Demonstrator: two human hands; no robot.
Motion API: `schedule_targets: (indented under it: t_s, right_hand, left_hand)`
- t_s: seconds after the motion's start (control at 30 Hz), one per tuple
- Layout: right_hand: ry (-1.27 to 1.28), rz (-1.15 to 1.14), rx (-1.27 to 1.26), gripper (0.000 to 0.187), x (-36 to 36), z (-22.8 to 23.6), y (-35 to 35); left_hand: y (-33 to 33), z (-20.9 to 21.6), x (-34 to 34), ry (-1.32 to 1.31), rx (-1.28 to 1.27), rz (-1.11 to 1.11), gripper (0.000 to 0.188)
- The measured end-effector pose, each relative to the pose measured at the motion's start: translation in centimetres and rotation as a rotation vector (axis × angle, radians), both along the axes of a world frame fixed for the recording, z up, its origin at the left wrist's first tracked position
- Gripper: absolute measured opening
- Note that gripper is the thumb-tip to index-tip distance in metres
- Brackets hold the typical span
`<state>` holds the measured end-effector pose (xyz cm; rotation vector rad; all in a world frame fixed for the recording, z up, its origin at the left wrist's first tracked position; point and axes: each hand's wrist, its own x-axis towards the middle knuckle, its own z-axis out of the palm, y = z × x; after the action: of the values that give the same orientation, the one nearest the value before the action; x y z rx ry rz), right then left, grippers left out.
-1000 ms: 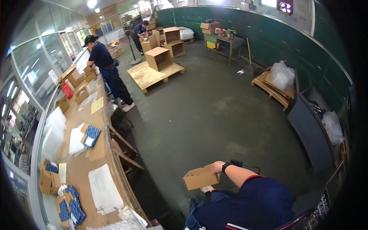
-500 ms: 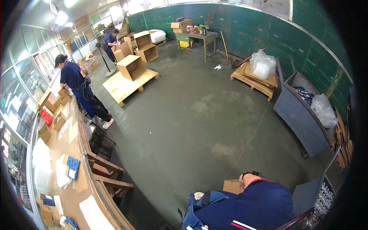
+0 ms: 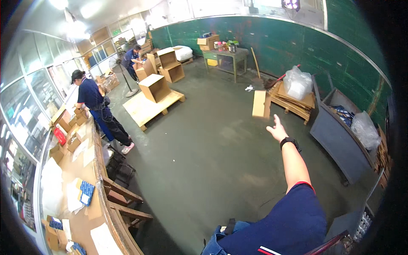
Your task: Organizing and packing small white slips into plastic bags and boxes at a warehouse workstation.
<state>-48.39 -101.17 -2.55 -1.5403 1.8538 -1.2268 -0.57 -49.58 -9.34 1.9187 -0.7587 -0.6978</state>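
No words or numbers can be read. The blue packet (image 3: 88, 188) on the desk (image 3: 80, 223) bears a small white label (image 3: 84, 198) and a pale pattern, both too small to make out. Blue packaging (image 3: 55, 223) at the open carton (image 3: 52, 240) shows pale marks, likewise illegible at this size.

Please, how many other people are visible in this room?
2: a capped person at the long workbench, and a leaning person near the pedestal fan. Others may be hidden.
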Motion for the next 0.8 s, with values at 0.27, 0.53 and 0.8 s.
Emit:
schedule_targets:
  t_s: [0.27,0.53,0.8]
  right_hand:
    - [0.559,0.950,0.516,0.030,15.0,-15.1,3.3]
    - [0.344,1.014,1.211,0.025,21.0,-23.9,13.4]
    - [0.424,1.024,1.141,0.021,22.1,-26.3,13.7]
  left_hand:
    - [2.6,8.3,0.2,0.317,-0.143,0.053,0.024]
    - [5.5,19.2,0.1,-0.188,-0.801,-0.003,0.013]
    - [-5.3,26.9,-1.3,-0.011,-1.002,-0.611,0.013]
